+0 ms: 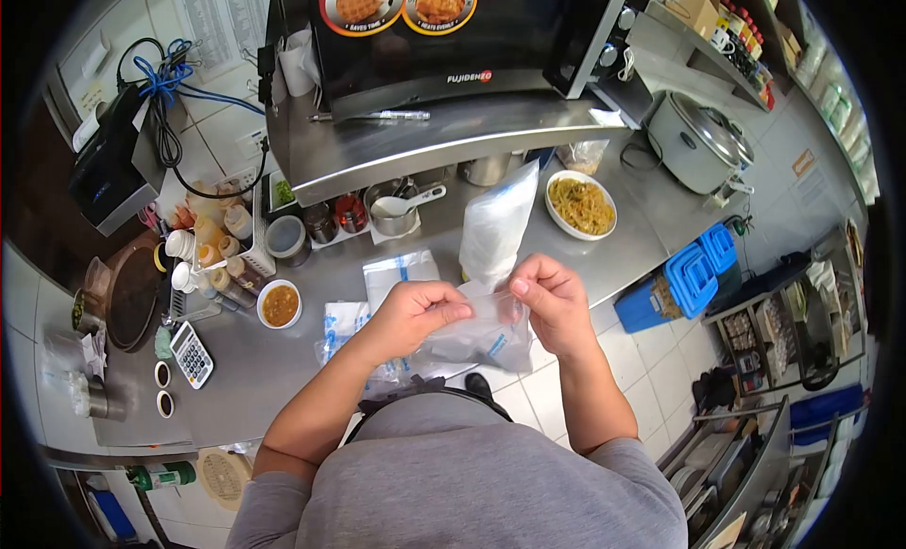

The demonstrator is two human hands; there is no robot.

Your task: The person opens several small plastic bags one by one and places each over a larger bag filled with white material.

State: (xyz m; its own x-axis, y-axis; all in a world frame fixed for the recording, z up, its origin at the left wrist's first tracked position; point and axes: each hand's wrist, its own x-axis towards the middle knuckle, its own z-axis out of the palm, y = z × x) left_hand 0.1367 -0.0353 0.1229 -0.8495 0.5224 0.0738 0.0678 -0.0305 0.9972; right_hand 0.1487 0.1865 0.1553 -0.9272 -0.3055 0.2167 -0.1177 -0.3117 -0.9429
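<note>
Between my hands hangs a clear plastic bag point(491, 334) with blue print, in front of my body at the counter's edge. My left hand point(423, 315) pinches one side of its top edge between thumb and fingers. On the other side, my right hand point(552, 299) pinches the edge too. Just beyond the bag stands a tall white plastic sleeve point(498, 219) on the counter. Packs of flat plastic bags point(401, 270) with blue print lie to the left of my left hand, partly covered by my forearm.
A bowl of noodles point(580, 205) stands at right, a bowl of brown soup point(279, 304) at left. Near it are a calculator point(192, 354) and a basket of bottles point(247, 233). A microwave point(453, 58) sits on the shelf above; a rice cooker point(694, 143) is at right.
</note>
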